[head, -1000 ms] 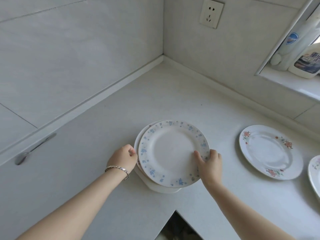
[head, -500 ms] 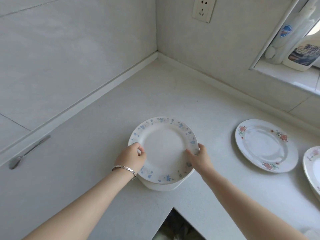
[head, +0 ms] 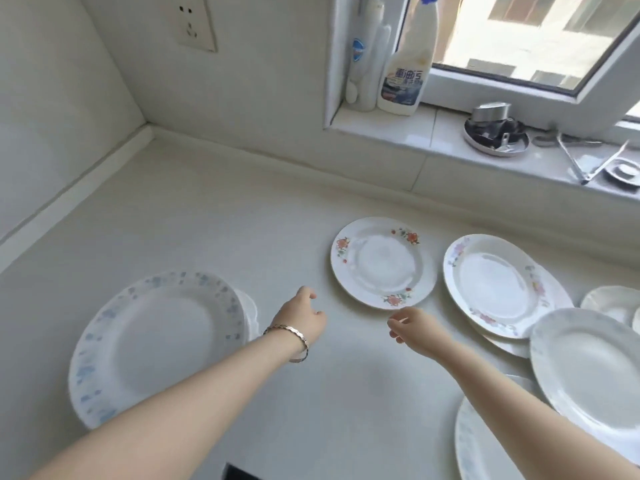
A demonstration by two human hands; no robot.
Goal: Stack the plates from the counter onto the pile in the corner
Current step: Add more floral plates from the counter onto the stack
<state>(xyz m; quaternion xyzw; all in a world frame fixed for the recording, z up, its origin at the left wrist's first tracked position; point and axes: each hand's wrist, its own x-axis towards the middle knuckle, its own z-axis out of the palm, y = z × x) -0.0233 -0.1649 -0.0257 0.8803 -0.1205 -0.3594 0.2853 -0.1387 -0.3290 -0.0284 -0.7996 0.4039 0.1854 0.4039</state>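
Both hands are empty, fingers loosely curled: left hand [head: 304, 317] and right hand [head: 414, 327] hover just short of the red-flowered plate [head: 382, 263]; the pile [head: 156, 344] lies left of it.

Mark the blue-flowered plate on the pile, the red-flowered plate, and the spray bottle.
blue-flowered plate [head: 162, 344]: head view, centre well.
red-flowered plate [head: 382, 263]: head view, centre well.
spray bottle [head: 403, 81]: head view, front label.

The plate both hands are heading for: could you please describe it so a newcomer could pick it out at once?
Start at the window sill with the spray bottle; on the counter below lies a lone plate, just beyond the left hand and right hand. Unlike its neighbours, it has red-orange flower sprigs and overlaps no other plate.
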